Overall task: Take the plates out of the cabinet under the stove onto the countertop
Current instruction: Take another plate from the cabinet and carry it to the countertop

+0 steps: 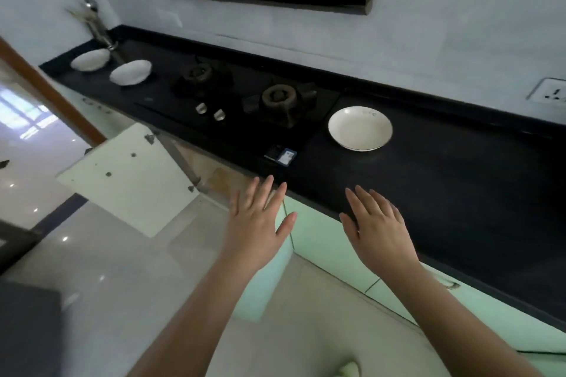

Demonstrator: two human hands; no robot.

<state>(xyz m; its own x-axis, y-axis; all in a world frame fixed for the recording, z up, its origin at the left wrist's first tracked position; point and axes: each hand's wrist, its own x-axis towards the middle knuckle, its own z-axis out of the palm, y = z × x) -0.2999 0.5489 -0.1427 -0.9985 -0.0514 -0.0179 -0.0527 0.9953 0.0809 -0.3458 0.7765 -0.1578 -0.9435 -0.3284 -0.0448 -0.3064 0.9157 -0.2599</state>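
At the upper left of the frame a metal tap [97, 24] rises from the back corner of the dark surface [444, 193]. Just below it sit two white plates: the far-left plate [90, 59] near the corner, and the second plate [130, 71] just to its right, apart from it. Further right, the black stove [245, 107] is set into the surface, with two burners and two silver knobs [210, 111] at its front edge. Under the stove, at left centre of the frame, the cabinet door [122, 180] swings wide open and shows its pale inner face with hinges; the inside of the cabinet is hardly visible from here. A small dark box [281, 156] lies at the front right corner of the stove.

At lower centre, the left hand [260, 223] hovers palm down in front of the surface's edge, beside the open cabinet, fingers spread, its grip loose and holding nothing. Right of it, the right hand [379, 229] is likewise flat over the front edge of the surface, fingers splayed, grip empty. Above the right hand, a cream plate [360, 128] rests on the surface just to the right of the stove. A wall socket [549, 93] shows at the far right edge.
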